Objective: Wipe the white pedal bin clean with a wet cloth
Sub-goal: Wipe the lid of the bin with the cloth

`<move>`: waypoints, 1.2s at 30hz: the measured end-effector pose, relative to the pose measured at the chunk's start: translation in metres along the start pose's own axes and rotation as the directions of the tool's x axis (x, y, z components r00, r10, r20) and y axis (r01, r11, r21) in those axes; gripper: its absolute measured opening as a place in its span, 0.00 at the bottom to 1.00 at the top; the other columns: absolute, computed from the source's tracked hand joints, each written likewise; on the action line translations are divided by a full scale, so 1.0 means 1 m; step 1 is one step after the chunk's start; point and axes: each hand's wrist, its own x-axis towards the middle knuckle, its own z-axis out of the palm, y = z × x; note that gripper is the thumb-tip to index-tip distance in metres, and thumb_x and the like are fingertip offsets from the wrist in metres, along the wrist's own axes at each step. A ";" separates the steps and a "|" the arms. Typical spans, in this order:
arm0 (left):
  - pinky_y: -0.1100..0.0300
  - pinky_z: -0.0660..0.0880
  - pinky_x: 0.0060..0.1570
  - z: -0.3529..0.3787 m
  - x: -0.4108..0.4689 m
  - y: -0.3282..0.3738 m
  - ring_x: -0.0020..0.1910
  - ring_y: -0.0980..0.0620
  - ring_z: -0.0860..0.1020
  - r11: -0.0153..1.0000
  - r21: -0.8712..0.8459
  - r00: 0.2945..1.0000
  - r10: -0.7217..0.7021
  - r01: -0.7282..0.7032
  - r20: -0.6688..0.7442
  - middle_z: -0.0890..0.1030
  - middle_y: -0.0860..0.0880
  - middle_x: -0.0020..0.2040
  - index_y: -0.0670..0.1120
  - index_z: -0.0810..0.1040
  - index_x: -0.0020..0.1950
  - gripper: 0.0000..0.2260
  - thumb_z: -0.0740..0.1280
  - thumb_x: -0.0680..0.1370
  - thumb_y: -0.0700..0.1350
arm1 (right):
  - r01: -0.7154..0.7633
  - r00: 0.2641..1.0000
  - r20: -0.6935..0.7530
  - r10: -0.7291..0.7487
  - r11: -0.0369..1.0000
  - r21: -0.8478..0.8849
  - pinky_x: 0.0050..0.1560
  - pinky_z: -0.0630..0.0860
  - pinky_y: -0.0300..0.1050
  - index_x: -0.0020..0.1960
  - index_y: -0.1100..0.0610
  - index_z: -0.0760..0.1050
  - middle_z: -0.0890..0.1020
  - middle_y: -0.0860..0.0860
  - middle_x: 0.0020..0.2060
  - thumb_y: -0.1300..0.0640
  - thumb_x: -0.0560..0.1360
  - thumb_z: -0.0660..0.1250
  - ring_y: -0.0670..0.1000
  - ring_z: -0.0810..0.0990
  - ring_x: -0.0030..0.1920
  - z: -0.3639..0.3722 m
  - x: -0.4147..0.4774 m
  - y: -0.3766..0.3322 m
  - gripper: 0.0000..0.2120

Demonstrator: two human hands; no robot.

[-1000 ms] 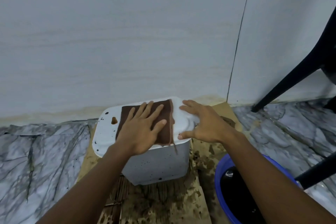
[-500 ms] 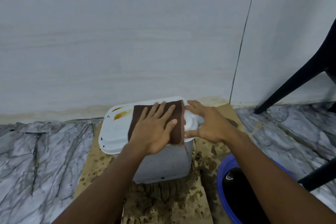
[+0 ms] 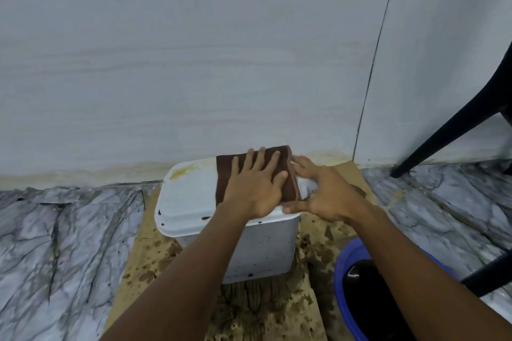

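Our flat left hand (image 3: pixel 255 185) has pushed the cloth (image 3: pixel 228 171) to the right edge of the bin (image 3: pixel 188 202), gripped by our right hand (image 3: pixel 325 195); a far-left smear (image 3: pixel 180 173) remains.

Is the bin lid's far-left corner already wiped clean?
No, a yellow-brown smear marks the bin lid's far-left corner, beside the brown cloth.
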 end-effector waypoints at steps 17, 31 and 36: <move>0.39 0.37 0.78 -0.010 -0.001 -0.034 0.82 0.44 0.39 0.989 0.005 0.989 -0.150 0.150 0.008 0.42 0.48 0.84 0.55 0.43 0.83 0.29 0.42 0.84 0.63 | -0.021 0.999 -0.032 0.020 0.999 -0.028 0.79 0.55 0.47 0.77 0.45 0.66 0.60 0.39 0.78 0.41 0.59 0.83 0.41 0.55 0.79 0.001 0.001 -0.001 0.50; 0.43 0.41 0.79 -0.015 -0.043 -0.114 0.82 0.46 0.42 0.951 0.030 0.950 -0.307 0.309 -0.053 0.44 0.48 0.84 0.56 0.44 0.83 0.30 0.41 0.83 0.65 | -0.022 1.000 0.003 0.022 1.000 -0.020 0.80 0.55 0.50 0.78 0.44 0.63 0.58 0.36 0.78 0.41 0.62 0.82 0.39 0.54 0.78 0.004 0.001 -0.003 0.49; 0.39 0.39 0.78 -0.013 0.001 -0.053 0.82 0.43 0.41 0.968 0.011 0.968 -0.249 0.249 -0.021 0.45 0.48 0.84 0.54 0.45 0.84 0.30 0.43 0.84 0.63 | -0.030 0.999 -0.039 0.031 1.000 0.002 0.79 0.56 0.49 0.77 0.44 0.65 0.59 0.37 0.78 0.42 0.59 0.83 0.40 0.55 0.78 0.007 0.001 0.000 0.50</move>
